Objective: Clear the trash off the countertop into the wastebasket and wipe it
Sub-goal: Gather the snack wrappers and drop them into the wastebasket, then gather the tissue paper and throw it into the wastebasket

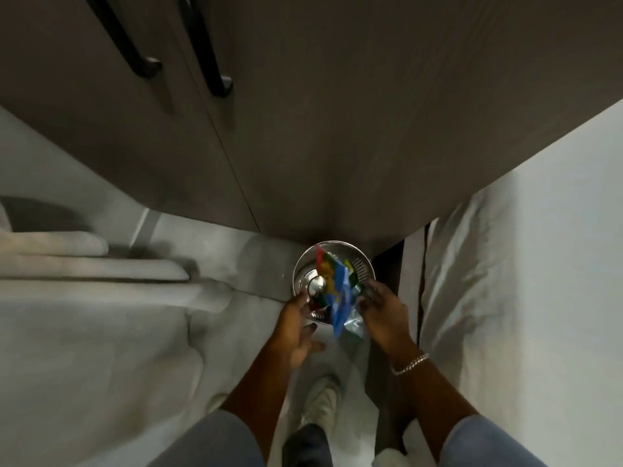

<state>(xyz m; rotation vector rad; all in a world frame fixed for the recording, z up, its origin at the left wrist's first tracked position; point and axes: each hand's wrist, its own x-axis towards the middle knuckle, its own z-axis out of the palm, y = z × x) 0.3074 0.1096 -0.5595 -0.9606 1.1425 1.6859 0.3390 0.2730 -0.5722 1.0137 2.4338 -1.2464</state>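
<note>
A round metal wastebasket (305, 264) stands on the floor against the dark cabinet. Colourful wrappers (328, 269) in red, yellow and green stick up inside it. A blue wrapper (340, 305) and a clear plastic piece (354, 323) hang over the near rim, between my hands. My left hand (296, 326) hovers at the basket's left rim with fingers spread and nothing in it. My right hand (381, 311), with a bracelet on its wrist, is at the right rim beside the blue wrapper; its fingertips are blurred, so any grip is unclear.
Dark cabinet doors (236, 129) with black bar handles (205, 45) rise behind the basket. A white bed (522, 281) lies to the right, and pale bedding or cushions (84, 271) to the left. My feet in light shoes (320, 406) stand on the narrow floor strip.
</note>
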